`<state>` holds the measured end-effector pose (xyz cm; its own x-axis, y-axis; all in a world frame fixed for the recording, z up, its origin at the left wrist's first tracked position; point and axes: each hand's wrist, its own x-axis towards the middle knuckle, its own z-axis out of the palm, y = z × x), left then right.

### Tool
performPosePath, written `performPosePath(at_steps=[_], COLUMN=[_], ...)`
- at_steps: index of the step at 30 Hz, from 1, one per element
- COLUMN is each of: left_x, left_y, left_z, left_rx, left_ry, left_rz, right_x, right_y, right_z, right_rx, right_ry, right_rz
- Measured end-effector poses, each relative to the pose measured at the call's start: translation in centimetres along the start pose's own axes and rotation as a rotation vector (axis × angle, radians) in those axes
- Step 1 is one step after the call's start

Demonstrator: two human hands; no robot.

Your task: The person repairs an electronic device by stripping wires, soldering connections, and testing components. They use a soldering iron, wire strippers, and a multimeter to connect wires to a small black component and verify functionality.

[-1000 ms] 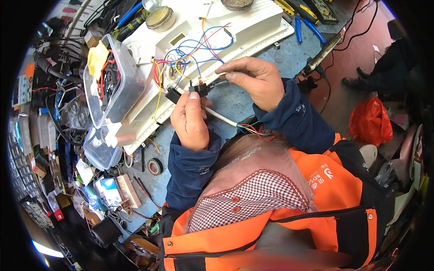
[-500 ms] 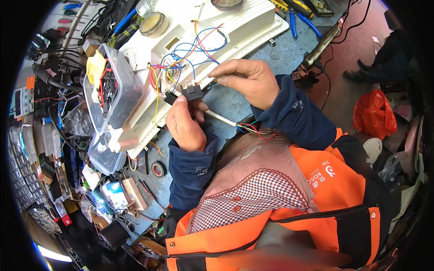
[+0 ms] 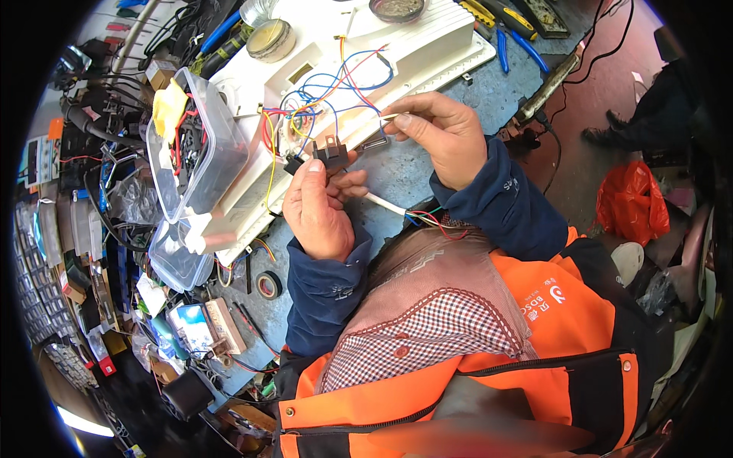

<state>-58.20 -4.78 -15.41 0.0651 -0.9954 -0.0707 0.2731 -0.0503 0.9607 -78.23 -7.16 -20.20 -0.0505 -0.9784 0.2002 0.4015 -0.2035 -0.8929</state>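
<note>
My left hand (image 3: 319, 217) is closed around a small black rectangular component (image 3: 331, 155), thumb on its near side, above the edge of a white plastic housing (image 3: 431, 65). To the right, my right hand (image 3: 447, 141) pinches a thin pale wire-like piece (image 3: 389, 117) between thumb and forefinger; its exact kind is too small to tell. Loose blue, red and yellow wires (image 3: 324, 84) spread over the housing, just beyond the black component. A white sheathed cable (image 3: 385, 204) with bare-ended coloured cores lies near my body, below both hands.
A clear plastic bin (image 3: 217, 156) of dark parts stands left. Round tins (image 3: 271, 40) rest on the housing. Blue-handled pliers (image 3: 502, 52) lie at the far right of the blue bench (image 3: 450, 95). A tape roll (image 3: 268, 285) sits near my left sleeve. A red bag (image 3: 631, 202) is on the floor.
The view has shifted slightly. My left fingers have loosened a little beneath the black component, which is tilted more upright. The pale piece in my right fingertips now shows clearly.
</note>
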Motion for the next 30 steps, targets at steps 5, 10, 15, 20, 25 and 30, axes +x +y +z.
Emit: performPosePath(at_steps=[5,10,15,20,25,30], left_x=[-0.6,-0.6,-0.2,-0.2,0.0,-0.5], left_y=[-1.2,-2.0,-2.3,-2.2,-2.6,-2.3], left_z=[0.3,0.2,0.2,0.2,-0.3,-0.5], left_rx=[0.060,0.352,0.441,0.474,0.409,0.455], left_ry=[0.006,0.031,0.031,0.029,0.012,0.029], left_rz=[0.177,0.391,0.501,0.509,0.447,0.436], right_x=[-0.9,-1.0,-1.0,-0.8,-1.9,-3.9], right_y=[-0.6,-0.3,-0.4,-0.2,-2.5,-10.7], right_z=[-0.2,-0.4,-0.7,-0.4,-0.2,-0.1], right_rx=[0.045,-0.125,-0.232,-0.146,-0.041,0.094], right_ry=[-0.020,-0.109,-0.191,-0.139,-0.121,-0.550], right_rz=[-0.144,-0.330,-0.361,-0.287,-0.205,-0.630])
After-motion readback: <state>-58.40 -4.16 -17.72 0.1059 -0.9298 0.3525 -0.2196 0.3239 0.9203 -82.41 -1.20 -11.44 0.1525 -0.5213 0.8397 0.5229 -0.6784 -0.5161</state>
